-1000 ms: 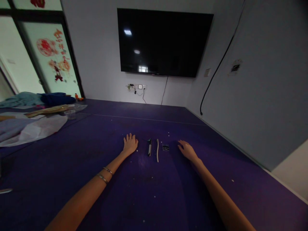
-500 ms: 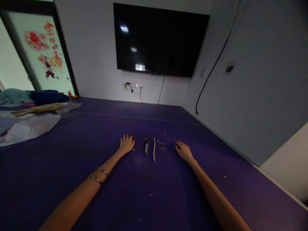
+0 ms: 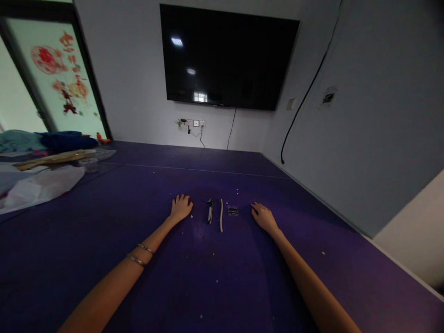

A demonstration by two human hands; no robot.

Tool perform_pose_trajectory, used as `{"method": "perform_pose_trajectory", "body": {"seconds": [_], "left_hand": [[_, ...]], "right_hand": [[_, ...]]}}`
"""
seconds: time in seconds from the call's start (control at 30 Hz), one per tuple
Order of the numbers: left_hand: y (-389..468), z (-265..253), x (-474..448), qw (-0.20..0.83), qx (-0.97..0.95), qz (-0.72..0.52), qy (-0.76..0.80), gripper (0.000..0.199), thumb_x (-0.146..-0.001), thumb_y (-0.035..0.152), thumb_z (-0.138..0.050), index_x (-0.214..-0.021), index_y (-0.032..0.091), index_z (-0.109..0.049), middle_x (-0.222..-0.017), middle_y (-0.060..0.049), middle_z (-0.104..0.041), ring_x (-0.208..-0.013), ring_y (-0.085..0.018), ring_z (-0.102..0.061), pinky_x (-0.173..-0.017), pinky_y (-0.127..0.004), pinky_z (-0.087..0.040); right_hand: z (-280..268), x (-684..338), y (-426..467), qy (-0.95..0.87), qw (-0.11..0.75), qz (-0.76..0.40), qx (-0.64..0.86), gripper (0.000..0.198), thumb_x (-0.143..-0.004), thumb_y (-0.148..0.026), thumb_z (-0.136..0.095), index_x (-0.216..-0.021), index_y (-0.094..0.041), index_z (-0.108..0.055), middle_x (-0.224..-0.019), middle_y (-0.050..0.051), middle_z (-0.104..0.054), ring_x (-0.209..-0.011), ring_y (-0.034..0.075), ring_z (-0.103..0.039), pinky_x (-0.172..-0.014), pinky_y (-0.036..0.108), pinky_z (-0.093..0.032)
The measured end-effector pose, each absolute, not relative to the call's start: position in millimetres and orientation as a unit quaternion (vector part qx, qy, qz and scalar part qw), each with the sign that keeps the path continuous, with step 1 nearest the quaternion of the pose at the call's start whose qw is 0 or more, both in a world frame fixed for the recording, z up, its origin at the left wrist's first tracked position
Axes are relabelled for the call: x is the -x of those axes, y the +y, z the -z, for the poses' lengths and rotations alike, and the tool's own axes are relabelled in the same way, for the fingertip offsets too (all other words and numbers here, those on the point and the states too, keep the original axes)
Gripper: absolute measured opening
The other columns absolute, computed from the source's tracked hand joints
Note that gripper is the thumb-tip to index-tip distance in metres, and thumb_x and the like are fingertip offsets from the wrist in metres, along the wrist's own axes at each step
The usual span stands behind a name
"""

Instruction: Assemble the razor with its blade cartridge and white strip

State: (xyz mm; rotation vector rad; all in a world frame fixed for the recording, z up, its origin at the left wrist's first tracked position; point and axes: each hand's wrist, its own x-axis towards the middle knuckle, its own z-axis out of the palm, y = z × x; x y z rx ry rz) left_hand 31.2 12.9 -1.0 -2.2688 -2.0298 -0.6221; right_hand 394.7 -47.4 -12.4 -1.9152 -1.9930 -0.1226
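Observation:
My left hand (image 3: pixel 181 208) lies flat on the purple surface (image 3: pixel 208 286), fingers spread, holding nothing. On the other side, my right hand (image 3: pixel 263 216) rests palm down with its fingers stretched out and no object in it. Between the two lie three small things in a row. Nearest my left hand is a black and pale handled tool (image 3: pixel 210 212) with an angled head, like a razor. A slim, slightly curved whitish stick (image 3: pixel 221 216) lies beside it. Closest to my right hand is a small flat dark piece in clear plastic (image 3: pixel 232 210). Neither hand touches any of them.
White plastic sheeting (image 3: pixel 45 187), a clear cup (image 3: pixel 90 165) and blue cloth (image 3: pixel 67 140) lie at the far left. A television (image 3: pixel 229 58) hangs on the back wall above sockets. One black cable (image 3: pixel 305 99) dangles down the right wall. Small white scraps dot the surface.
The whole view has shifted very slightly. Both hands and the three small things keep their places on the surface.

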Motion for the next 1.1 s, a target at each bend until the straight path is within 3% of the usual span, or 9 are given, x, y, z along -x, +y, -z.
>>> {"method": "perform_pose_trajectory", "body": {"seconds": [0.2,0.37,0.63,0.93,1.0,1.1], "left_hand": [[1,-23,-40,0.013,0.715,0.245,-0.654,0.028,-0.083,0.03,-0.041,-0.094,0.018,-0.065,-0.104,-0.011,-0.061,-0.103,-0.027,-0.052,-0.086,-0.037,-0.04],[-10,-37,-73,-0.1,0.755,0.21,-0.613,0.021,-0.08,0.03,-0.049,-0.086,0.02,-0.066,-0.09,-0.007,-0.066,-0.085,-0.019,-0.061,-0.071,-0.026,-0.043],[-10,-41,-106,-0.119,0.76,0.139,-0.624,0.036,-0.069,0.049,-0.059,-0.081,0.016,-0.065,-0.089,-0.015,-0.066,-0.088,-0.028,-0.062,-0.071,-0.034,-0.045],[-4,-38,-119,-0.168,0.719,0.16,-0.655,0.026,-0.067,0.033,-0.063,-0.085,0.015,-0.064,-0.102,-0.017,-0.064,-0.101,-0.032,-0.058,-0.079,-0.037,-0.045],[-1,-41,-117,-0.208,0.703,0.171,-0.658,0.022,-0.066,0.032,-0.065,-0.079,0.014,-0.064,-0.097,-0.017,-0.066,-0.1,-0.03,-0.059,-0.077,-0.035,-0.046],[3,-50,-110,-0.307,0.673,0.185,-0.647,0.019,-0.067,0.03,-0.065,-0.067,0.012,-0.062,-0.076,-0.014,-0.068,-0.081,-0.025,-0.066,-0.067,-0.029,-0.05]], "right_hand": [[10,-392,-49,-0.703,0.192,0.045,0.683,0.041,-0.086,-0.031,-0.037,-0.119,-0.017,-0.057,-0.129,0.01,-0.051,-0.121,0.022,-0.043,-0.1,0.036,-0.032],[11,-392,-50,-0.705,0.196,0.055,0.68,0.042,-0.086,-0.032,-0.036,-0.118,-0.016,-0.057,-0.128,0.011,-0.052,-0.12,0.022,-0.045,-0.099,0.035,-0.033],[12,-392,-48,-0.703,0.199,0.055,0.681,0.041,-0.086,-0.031,-0.037,-0.118,-0.016,-0.058,-0.128,0.01,-0.052,-0.119,0.022,-0.045,-0.099,0.035,-0.033],[12,-392,-48,-0.702,0.204,0.054,0.68,0.04,-0.086,-0.031,-0.037,-0.117,-0.017,-0.058,-0.127,0.01,-0.053,-0.118,0.022,-0.046,-0.098,0.036,-0.034],[11,-392,-49,-0.702,0.204,0.051,0.68,0.04,-0.086,-0.031,-0.037,-0.117,-0.017,-0.058,-0.127,0.01,-0.053,-0.118,0.022,-0.046,-0.098,0.035,-0.033],[11,-392,-48,-0.7,0.202,0.043,0.684,0.04,-0.085,-0.032,-0.037,-0.117,-0.018,-0.058,-0.126,0.009,-0.054,-0.118,0.021,-0.046,-0.099,0.035,-0.033]]}}
